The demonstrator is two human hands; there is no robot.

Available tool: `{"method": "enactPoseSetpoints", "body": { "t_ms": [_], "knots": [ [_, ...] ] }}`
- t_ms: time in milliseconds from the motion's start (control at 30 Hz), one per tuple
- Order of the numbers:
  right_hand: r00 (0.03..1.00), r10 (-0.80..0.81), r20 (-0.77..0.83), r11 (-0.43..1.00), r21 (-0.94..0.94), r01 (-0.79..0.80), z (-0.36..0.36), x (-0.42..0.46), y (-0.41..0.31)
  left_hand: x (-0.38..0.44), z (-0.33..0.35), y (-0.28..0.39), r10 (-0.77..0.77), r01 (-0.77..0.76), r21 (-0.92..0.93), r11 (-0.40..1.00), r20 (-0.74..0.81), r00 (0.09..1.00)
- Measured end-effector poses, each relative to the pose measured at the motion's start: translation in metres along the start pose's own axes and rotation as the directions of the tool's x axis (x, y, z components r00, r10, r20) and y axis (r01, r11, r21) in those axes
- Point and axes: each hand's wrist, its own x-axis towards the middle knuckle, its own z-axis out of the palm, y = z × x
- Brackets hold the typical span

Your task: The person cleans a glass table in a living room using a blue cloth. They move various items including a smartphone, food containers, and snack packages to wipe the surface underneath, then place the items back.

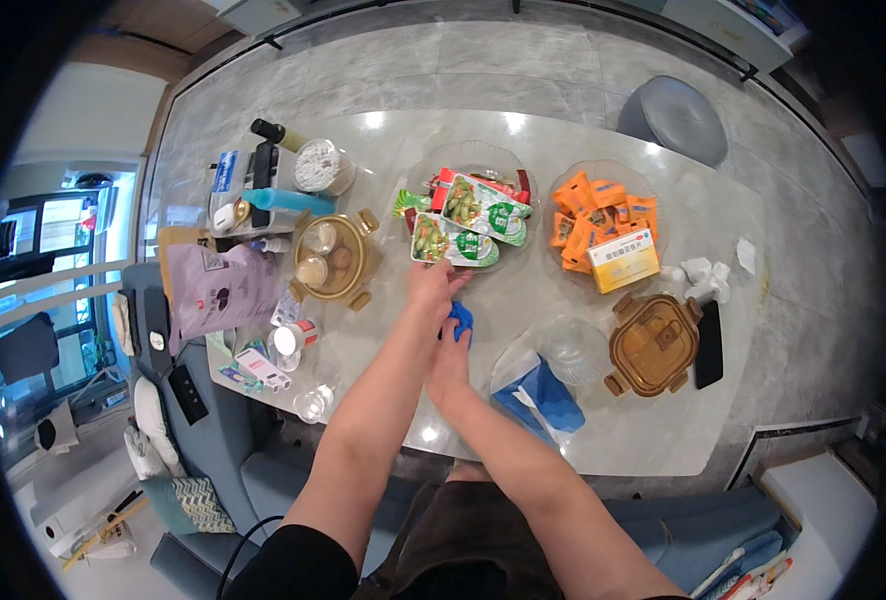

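My left hand (429, 289) reaches to the near rim of a clear glass plate (529, 161), its fingertips against the lower green-and-white snack pouch (450, 241). Whether it grips the plate or the pouch is hidden. Just nearer to me, my right hand (450, 364) holds a crumpled blue cloth (459, 319) down on the marble-look table (383, 337). A second green-and-white pouch (484, 206) and red packets (518, 187) lie on the same plate.
Right: orange snack packets (574, 191), a medicine box (624, 261), an amber lidded container (654, 345), a phone (708, 345), crumpled tissues (705, 277), a blue-and-white packet (540, 394). Left: another amber container (368, 259), a cotton-swab tub (324, 166), a pouch bag (225, 289), a glass cup (314, 403).
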Motion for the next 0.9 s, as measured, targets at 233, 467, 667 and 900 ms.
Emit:
{"method": "enactPoseSetpoints", "body": {
  "t_ms": [233,467,667,900],
  "knots": [
    [0.986,-0.079,0.149,0.985,-0.140,0.100,-0.018,-0.011,-0.001,-0.006,-0.009,0.002,-0.002,0.002,0.022,1.000,-0.011,1.000],
    [0.992,-0.116,0.057,0.991,-0.057,0.119,-0.010,-0.017,0.002,-0.047,-0.080,0.001,-0.072,0.031,-0.231,0.972,-0.175,0.982],
    [0.993,-0.120,0.004,0.991,-0.054,0.120,-0.016,-0.021,0.001,-0.079,-0.137,0.066,0.580,-0.402,0.460,0.792,-0.359,0.731],
    [0.975,0.086,-0.206,0.993,0.091,-0.069,-0.022,0.017,-0.004,-0.042,-0.164,0.135,0.347,-0.194,0.575,0.795,-0.169,0.922]
  ]
}}
